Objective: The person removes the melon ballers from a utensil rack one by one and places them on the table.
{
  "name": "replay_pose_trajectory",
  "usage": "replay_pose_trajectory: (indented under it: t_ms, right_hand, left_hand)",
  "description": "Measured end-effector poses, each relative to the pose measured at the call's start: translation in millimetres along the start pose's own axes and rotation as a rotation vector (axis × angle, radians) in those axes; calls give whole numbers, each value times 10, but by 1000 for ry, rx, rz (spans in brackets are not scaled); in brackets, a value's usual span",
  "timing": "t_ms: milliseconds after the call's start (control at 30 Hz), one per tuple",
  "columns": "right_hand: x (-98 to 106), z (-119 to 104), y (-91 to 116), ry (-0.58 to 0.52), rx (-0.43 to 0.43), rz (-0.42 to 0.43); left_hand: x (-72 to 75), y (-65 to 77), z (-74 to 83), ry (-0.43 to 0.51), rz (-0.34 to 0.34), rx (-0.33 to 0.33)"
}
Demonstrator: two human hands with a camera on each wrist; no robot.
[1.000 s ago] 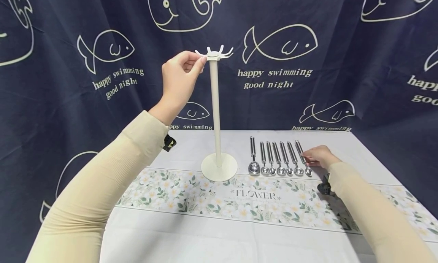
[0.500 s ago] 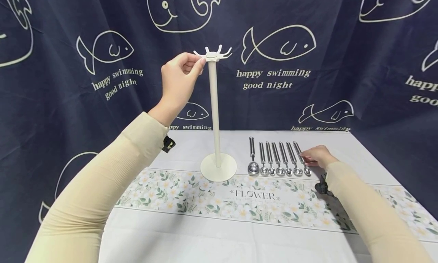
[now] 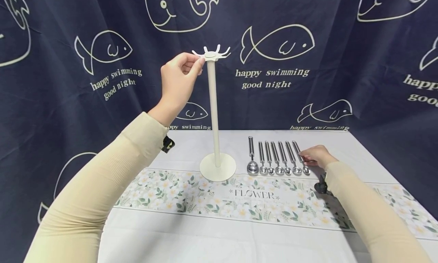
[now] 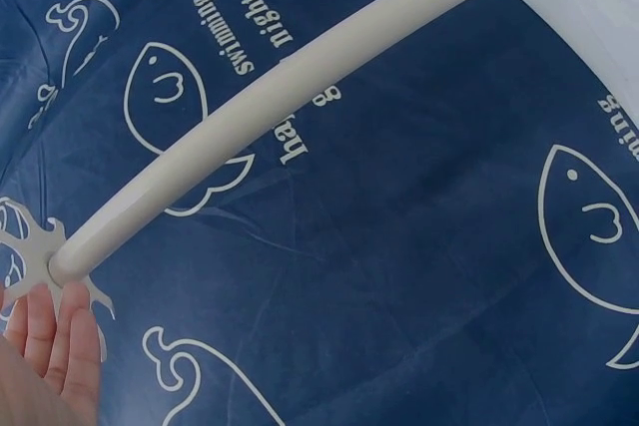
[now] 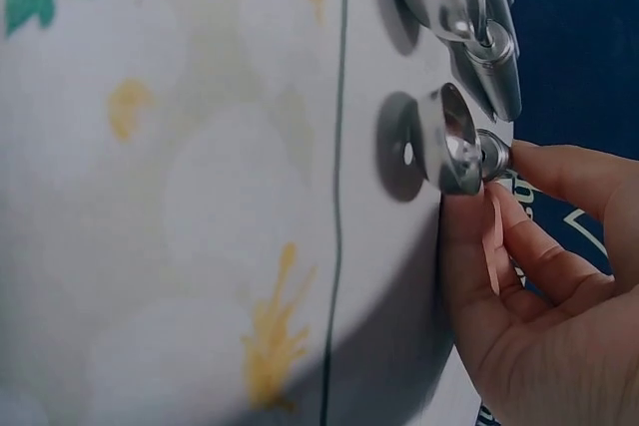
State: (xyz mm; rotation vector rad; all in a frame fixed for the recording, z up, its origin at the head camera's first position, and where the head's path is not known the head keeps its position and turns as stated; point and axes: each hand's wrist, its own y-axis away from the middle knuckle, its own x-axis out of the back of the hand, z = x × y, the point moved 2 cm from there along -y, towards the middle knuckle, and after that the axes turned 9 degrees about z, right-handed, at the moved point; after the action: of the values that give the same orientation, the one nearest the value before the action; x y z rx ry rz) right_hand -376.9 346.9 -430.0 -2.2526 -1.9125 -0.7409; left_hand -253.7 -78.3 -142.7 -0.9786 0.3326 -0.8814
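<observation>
A tall off-white stand rises from its round base, with a ring of upturned hooks at the top. My left hand pinches the left side of that ring between thumb and fingers; the left wrist view shows the fingers beneath it. At the right end of a row of steel scoops, a small melon baller lies on the table. My right hand pinches its handle. Seen from the right wrist, its holed bowl sits just past my fingertips, most of the handle being hidden.
Several other steel scoops lie side by side, handles away from me; a large round scoop is leftmost. A floral printed strip crosses the white tablecloth. Behind hangs a dark blue fish-print curtain.
The whole head view has shifted very slightly left. Both hands keep their places on the hook ring and the melon baller.
</observation>
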Motion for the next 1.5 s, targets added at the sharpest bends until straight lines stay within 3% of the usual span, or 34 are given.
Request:
replay_pose_trajectory:
  t_ms: [233, 600, 867, 1200, 1500]
  right_hand:
    - [61, 13, 33, -34, -50, -10]
    - [183, 12, 118, -112, -39, -84]
    - [223, -29, 198, -94, 5, -50]
    - [339, -258, 362, 2, 217, -80]
    - [187, -566, 568, -15, 325, -73]
  left_hand:
    - [-33, -10, 34, 11, -6, 0]
    - [-48, 62, -13, 13, -11, 11]
    - [-52, 108, -92, 1, -37, 32]
    - [-91, 187, -245, -36, -179, 54]
    - [10, 376, -470, -52, -332, 111]
